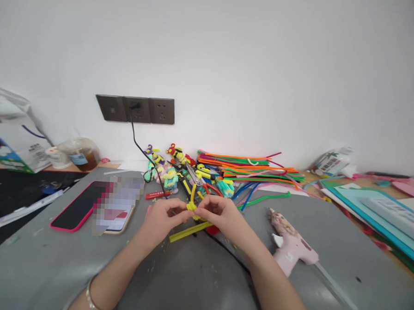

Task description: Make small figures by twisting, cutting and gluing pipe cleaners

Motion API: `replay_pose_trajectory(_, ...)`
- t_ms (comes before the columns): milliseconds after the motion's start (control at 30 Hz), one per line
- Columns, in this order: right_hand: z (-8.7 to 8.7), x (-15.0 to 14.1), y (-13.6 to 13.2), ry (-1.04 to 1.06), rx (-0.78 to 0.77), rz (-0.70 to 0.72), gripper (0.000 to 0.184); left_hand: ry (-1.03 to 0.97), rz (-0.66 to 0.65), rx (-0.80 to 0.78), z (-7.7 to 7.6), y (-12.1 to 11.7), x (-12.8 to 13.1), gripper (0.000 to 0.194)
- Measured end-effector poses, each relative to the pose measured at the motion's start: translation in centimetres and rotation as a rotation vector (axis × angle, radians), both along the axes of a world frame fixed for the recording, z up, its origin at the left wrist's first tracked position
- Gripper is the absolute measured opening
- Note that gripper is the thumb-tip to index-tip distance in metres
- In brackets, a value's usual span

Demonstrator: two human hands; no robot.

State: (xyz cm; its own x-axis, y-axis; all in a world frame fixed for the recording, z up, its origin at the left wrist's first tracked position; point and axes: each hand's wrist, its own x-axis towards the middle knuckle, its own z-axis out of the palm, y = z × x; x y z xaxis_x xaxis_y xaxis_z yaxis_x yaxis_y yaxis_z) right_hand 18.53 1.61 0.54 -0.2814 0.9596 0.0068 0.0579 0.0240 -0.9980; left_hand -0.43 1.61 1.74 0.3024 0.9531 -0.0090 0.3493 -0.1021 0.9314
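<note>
Grey work surface [194, 274], pale wall [233, 59] behind it. Both hands meet near mid-surface: I have the left hand [164, 218] and the right hand [224, 217] pinching a small twisted yellow piece [191, 206], thumb and finger each side. Piece sits directly between the fingertips, so neither hand is nearer; left one has the left edge, right one the right edge. Long axis: a yellow strand [193, 191] rises from the twist and points away from me, toward the wall, roughly square to the line joining the two grips. Lower end is partly behind the right fingers, can't read it.

Flat yellow strip [185, 232] lies just below the pinch, slanting up to the right. Past the fingertips I get a pile of fuzzy stems [251, 171], with small fuzzy figures [169, 178] to its left. Pink glue gun [294, 247] lies right of the right forearm, nozzle toward the wall, clear glue stick [337, 287] out its back.

Containers, far left: clear cup [84, 160] with brown drink, wrapped in thin plastic, fill level unclear; small white cup [57, 157] beside it, contents hidden; printed bag [18, 147] next to that, inside not visible.
</note>
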Motion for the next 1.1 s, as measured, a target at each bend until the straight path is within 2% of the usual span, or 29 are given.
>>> replay_pose_trajectory(267, 0.5, 0.1, -0.2, 0.003, -0.013, 0.041, 0.043, -0.063, -0.059, -0.050, -0.1, -0.1, 0.1, 0.031)
replay_pose_trajectory(367, 0.3, 0.1, -0.2, -0.034, 0.010, 0.032, 0.038, -0.043, -0.036, -0.030, -0.1, -0.1, 0.0, 0.031)
replay_pose_trajectory(500, -0.4, 0.1, -0.1, -0.238, 0.110, -0.018, 0.022, -0.003, 0.083, 0.056, -0.1, 0.0, -0.2, 0.026)
replay_pose_trajectory(633, -1.0, 0.4, 0.1, -0.441, 0.219, -0.110, 0.016, -0.035, 0.115, 0.068, -0.3, 0.1, -0.3, 0.019)
replay_pose_trajectory(733, -1.0, 0.5, 0.0, -0.486, 0.310, -0.032, 0.016, -0.054, 0.100, 0.055, -0.5, 0.2, -0.2, 0.019)
replay_pose_trajectory(867, -0.9, 0.0, -0.3, -0.673, 0.467, 0.137, 0.012, -0.066, 0.074, 0.080, -0.9, 0.3, -0.3, 0.021)
replay_pose_trajectory(967, -1.0, -0.4, -0.7, -0.756, 0.499, 0.186, 0.011, -0.032, 0.066, 0.110, -1.1, 0.3, -0.4, 0.022)
replay_pose_trajectory(1100, -0.8, -0.5, -1.0, -0.756, 0.500, 0.202, 0.013, 0.033, 0.053, 0.130, -1.3, 0.4, -0.5, 0.022)
